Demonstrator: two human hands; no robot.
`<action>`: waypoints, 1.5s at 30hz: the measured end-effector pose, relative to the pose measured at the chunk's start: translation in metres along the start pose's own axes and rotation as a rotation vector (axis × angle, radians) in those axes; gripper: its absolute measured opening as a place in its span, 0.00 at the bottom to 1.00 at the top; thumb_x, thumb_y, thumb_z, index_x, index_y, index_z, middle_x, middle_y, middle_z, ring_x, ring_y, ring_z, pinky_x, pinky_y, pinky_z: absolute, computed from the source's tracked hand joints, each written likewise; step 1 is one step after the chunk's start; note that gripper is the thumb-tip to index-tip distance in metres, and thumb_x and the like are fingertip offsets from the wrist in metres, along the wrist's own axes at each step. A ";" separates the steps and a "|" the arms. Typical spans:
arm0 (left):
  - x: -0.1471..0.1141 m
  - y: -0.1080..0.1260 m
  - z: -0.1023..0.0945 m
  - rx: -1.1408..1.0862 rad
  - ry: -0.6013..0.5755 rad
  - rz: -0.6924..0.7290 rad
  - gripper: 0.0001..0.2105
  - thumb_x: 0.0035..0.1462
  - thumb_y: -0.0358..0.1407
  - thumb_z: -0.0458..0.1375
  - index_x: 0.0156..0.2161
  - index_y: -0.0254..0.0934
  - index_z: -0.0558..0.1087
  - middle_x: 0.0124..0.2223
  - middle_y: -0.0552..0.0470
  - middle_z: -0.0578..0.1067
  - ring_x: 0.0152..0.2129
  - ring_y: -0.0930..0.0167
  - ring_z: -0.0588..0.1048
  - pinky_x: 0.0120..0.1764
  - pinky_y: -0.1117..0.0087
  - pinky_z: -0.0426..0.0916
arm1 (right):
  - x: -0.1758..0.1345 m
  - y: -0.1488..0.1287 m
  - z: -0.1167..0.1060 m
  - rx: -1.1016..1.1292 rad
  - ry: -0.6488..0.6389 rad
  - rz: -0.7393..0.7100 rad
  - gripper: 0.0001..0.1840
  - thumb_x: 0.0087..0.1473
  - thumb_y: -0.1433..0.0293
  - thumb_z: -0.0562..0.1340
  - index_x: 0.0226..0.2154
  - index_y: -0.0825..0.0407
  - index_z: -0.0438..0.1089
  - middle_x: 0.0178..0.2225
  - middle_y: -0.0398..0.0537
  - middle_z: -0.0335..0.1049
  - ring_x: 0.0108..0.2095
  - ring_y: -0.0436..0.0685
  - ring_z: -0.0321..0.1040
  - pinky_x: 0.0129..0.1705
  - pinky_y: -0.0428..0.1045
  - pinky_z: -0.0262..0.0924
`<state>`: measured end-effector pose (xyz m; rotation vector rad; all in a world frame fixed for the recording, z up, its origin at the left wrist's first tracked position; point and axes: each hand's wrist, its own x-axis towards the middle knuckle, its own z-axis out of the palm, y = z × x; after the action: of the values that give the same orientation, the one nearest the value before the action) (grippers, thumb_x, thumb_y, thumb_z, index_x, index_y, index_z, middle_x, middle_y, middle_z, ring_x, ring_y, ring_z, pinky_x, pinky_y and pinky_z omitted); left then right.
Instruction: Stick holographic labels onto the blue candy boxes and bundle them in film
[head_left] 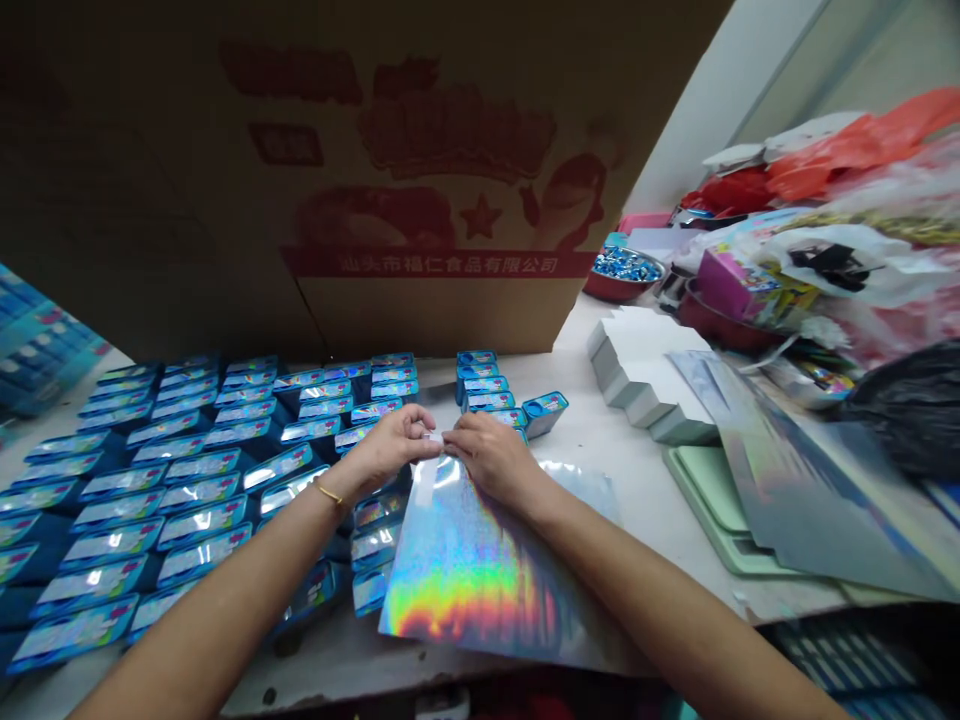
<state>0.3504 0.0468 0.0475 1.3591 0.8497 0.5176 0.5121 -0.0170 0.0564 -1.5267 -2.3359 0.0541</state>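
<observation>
Pinched in left grip (388, 450) and right grip (495, 462), both nearly closed: small white piece (434, 437), at iridescent sheet (465, 570) on worktop (643, 500).

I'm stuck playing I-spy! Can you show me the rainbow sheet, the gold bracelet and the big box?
Rainbow sheet (480, 585): head view, on its colourful middle.
Gold bracelet (328, 492): head view, on its thin band.
Big box (352, 170): head view, on its printed side.

Carton (420, 312) behind boxes (75, 630) and sheet (465, 590)
</observation>
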 end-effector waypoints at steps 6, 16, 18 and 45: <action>0.005 -0.003 0.008 -0.076 0.158 0.023 0.16 0.38 0.38 0.62 0.30 0.36 0.60 0.15 0.64 0.60 0.12 0.80 0.60 0.18 0.79 0.52 | -0.014 -0.004 0.014 -0.133 0.153 -0.049 0.11 0.56 0.75 0.51 0.34 0.56 0.68 0.33 0.51 0.68 0.34 0.54 0.60 0.35 0.48 0.52; 0.037 -0.007 -0.009 0.296 0.260 0.128 0.09 0.44 0.37 0.58 0.33 0.36 0.70 0.32 0.50 0.74 0.30 0.70 0.70 0.31 0.72 0.61 | 0.034 0.045 -0.031 0.738 0.135 0.545 0.07 0.48 0.71 0.55 0.22 0.54 0.65 0.22 0.41 0.64 0.24 0.48 0.62 0.26 0.43 0.55; 0.047 0.003 -0.009 0.005 0.239 0.040 0.15 0.47 0.42 0.56 0.38 0.35 0.70 0.37 0.47 0.74 0.32 0.70 0.71 0.33 0.71 0.62 | 0.043 0.058 -0.030 0.866 0.090 0.667 0.06 0.47 0.71 0.56 0.22 0.54 0.64 0.19 0.41 0.62 0.21 0.47 0.61 0.22 0.42 0.53; 0.163 -0.008 -0.004 0.723 0.549 0.023 0.19 0.36 0.28 0.62 0.39 0.33 0.70 0.34 0.43 0.75 0.28 0.67 0.73 0.29 0.72 0.62 | 0.078 0.123 0.021 -0.098 0.099 0.612 0.09 0.50 0.69 0.57 0.35 0.51 0.70 0.36 0.52 0.70 0.38 0.56 0.66 0.34 0.46 0.55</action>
<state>0.4457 0.1713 0.0026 1.9169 1.5720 0.6462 0.5858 0.1076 0.0310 -2.1822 -1.7404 0.0127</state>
